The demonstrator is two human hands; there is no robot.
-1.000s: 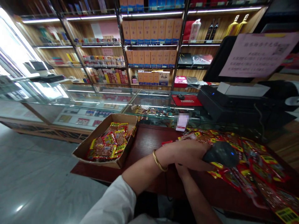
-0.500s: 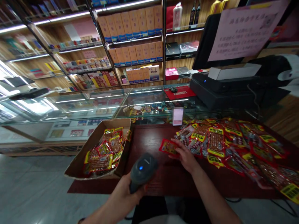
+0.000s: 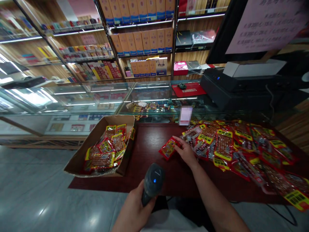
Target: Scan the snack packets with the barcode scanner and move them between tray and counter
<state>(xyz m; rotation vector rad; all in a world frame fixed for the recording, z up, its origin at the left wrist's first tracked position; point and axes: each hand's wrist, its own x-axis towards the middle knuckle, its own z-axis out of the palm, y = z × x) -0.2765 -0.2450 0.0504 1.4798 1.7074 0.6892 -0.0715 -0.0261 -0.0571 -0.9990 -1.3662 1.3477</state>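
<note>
My left hand (image 3: 137,206) is wrapped round the handle of a dark barcode scanner (image 3: 154,178) with a lit blue dot, held up over the table's front edge. My right hand (image 3: 185,152) pinches the right end of a small red snack packet (image 3: 167,148) above the dark wooden table (image 3: 152,135). Just right of that hand spreads a heap of red and yellow snack packets (image 3: 223,145). An open cardboard box (image 3: 131,151) on the left holds several similar packets (image 3: 103,158).
Behind the table runs a glass display counter (image 3: 101,96) with a red mat (image 3: 189,91) and a computer mouse (image 3: 181,86). A monitor (image 3: 219,42) stands at the back right above a black cash drawer (image 3: 229,93). Stocked shelves (image 3: 145,54) line the back wall.
The scanner in my left hand has shifted slightly right. My right hand has moved a little left with the packet, which is now tilted differently. The camera view has dipped.
</note>
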